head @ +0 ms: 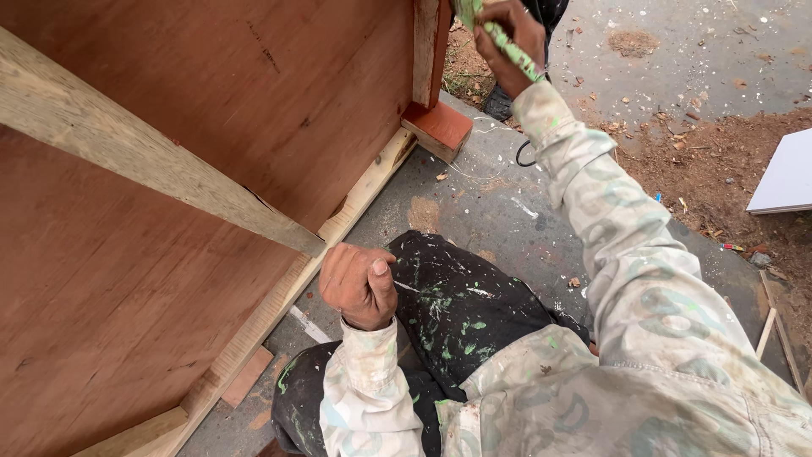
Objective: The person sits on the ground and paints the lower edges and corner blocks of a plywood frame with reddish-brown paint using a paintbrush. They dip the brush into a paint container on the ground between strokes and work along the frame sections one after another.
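Grey concrete floor [499, 211] spreads under me, dusted with wood chips and paint flecks, with bare reddish dirt [719, 169] off to the right and a white board [787, 178] lying at its edge. On my left a big sheet of reddish plywood [169, 279] stands tilted, with a pale wooden brace [144, 161] running slantwise across its face and a pale wooden strip [338, 224] along its bottom edge where it meets the floor. At the far corner a short red wooden block [440, 129] sits against an upright wooden post [430, 46].

My right hand [507, 38] is stretched out far ahead of me, near the top of that post, and its fingers are wrapped tight around a green paint-spattered handle [507, 42]. What kind of tool it is I cannot tell, because most of it runs out of view. The handle is just beside the post, above the red block.

My left hand [359, 283] is much closer to me, curled into a loose fist with nothing in it, resting on my knee [457, 296] in black paint-splashed trousers, just beside the bottom strip of the plywood. The two hands are well apart, and the handle is at the far one only.
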